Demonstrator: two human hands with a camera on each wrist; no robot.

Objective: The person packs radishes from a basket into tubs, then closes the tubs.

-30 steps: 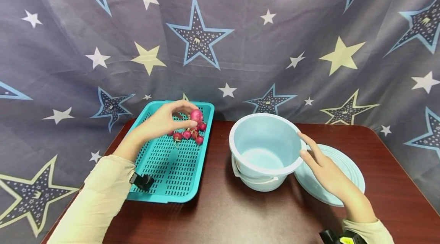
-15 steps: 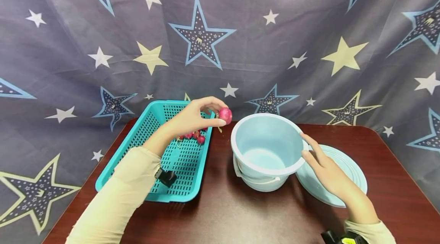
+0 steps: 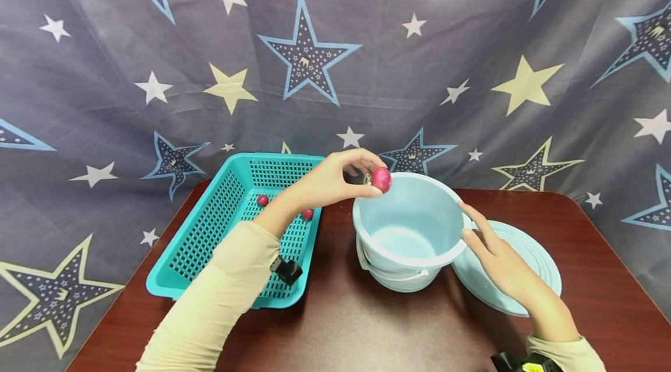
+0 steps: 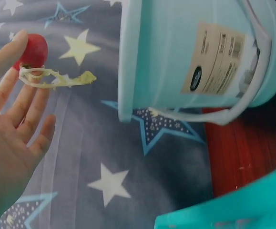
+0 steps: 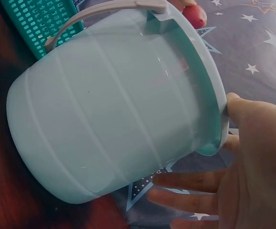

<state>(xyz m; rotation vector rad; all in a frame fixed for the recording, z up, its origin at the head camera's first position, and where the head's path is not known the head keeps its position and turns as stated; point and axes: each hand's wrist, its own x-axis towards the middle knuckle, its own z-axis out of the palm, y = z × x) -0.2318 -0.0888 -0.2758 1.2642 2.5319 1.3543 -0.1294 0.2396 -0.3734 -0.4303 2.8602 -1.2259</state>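
Between thumb and fingers my left hand [image 3: 343, 177] pinches a red radish [image 3: 381, 179] over the left part of the bucket's rim. A withered, pale stem [image 4: 56, 78] hangs from the radish in the left wrist view. The light blue bucket [image 3: 403, 273] stands upright on the table, and its visible inside holds nothing. My right hand [image 3: 498, 261] holds the bucket's right rim with thumb and forefinger; the other fingers stretch out beside the wall in the right wrist view. Left of the bucket, a turquoise basket [image 3: 183, 255] contains more radishes [image 3: 262, 200], partly hidden by my left arm.
A light blue round lid [image 3: 540, 261] lies on the brown table [image 3: 346, 325], right of the bucket and partly under my right hand. The bucket's handle [image 3: 393, 273] hangs down at its front. A star-patterned cloth [image 3: 367, 69] hangs behind the table.
My left hand has carried the radish rightward from above the basket, past the gap, to the bucket's rim. The right hand stays at the bucket's right rim.
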